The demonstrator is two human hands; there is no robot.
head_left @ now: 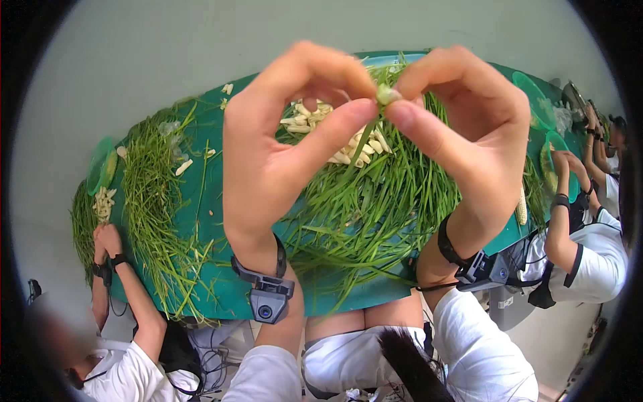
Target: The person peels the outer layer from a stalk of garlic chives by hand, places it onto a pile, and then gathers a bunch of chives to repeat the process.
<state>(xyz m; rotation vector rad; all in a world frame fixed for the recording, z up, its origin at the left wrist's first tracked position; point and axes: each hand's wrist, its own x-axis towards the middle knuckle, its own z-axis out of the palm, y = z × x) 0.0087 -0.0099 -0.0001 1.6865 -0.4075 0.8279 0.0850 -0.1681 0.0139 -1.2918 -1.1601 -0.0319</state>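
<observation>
Raised over the table, my left hand (288, 134) and my right hand (469, 127) meet fingertip to fingertip. Between both pairs of thumbs and forefingers is a small pale green-white plant piece (386, 94), pinched from either side; its exact kind cannot be made out. A green blade hangs below it. Behind and under the hands lies a heap of long green grassy leaves (375, 201). A pile of short whitish stem pieces (348, 154) rests on that heap, partly hidden by my left hand.
The green table (261, 298) holds another long row of leaves (151, 214) at left. Green baskets (102, 167) stand at both sides. A co-worker's hands (107, 240) are at far left; other people (576, 241) work at right. Each of my wrists carries a strapped camera (269, 301).
</observation>
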